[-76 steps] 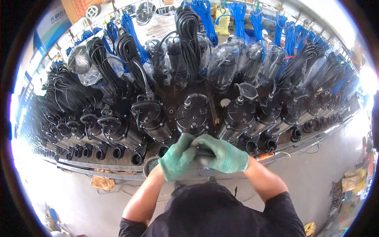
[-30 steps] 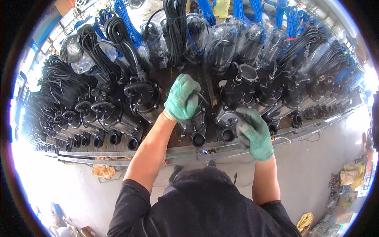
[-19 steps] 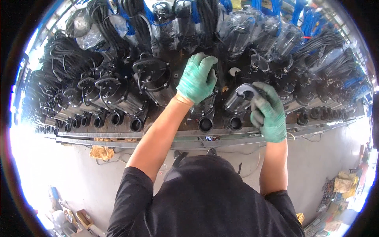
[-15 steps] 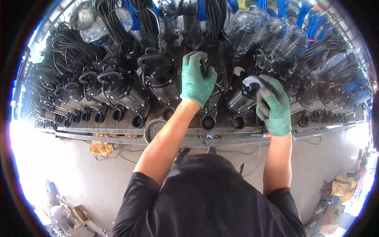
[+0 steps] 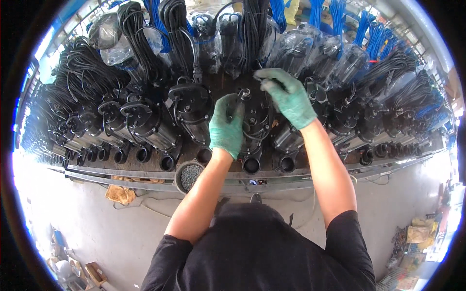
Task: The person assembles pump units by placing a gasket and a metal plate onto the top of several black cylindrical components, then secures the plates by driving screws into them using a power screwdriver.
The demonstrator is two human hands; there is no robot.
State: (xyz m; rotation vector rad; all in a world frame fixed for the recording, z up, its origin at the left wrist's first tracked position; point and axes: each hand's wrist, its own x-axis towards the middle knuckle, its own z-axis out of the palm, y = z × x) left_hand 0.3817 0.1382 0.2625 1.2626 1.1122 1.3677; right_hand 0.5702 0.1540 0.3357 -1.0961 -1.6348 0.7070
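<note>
A black-topped motor pump [image 5: 253, 116] with a steel body stands upright before me, between my hands. A bright bolt [image 5: 245, 93] rises from its top, where no carrying handle shows. My left hand [image 5: 225, 126], in a green glove, is at the pump's left side with fingers and thumb curled in. Whatever it grips, if anything, is hidden. Above the pump's right side hovers my right hand [image 5: 290, 99], also gloved, its thumb and fingers apart, with nothing visible between them. The neighbouring pump [image 5: 190, 109] on the left carries a curved black handle.
More pumps [image 5: 150, 121] line the bench on both sides, their round outlets facing me. Coiled black cables [image 5: 138, 39], blue cords [image 5: 337, 17] and bagged pumps [image 5: 293, 46] crowd behind. A bowl of small metal fasteners [image 5: 189, 175] sits at the bench's front edge [image 5: 131, 175].
My right hand has moved left and up, away from the right-hand pump; the dark curved part it held is no longer visible in it. My left hand has come down and left.
</note>
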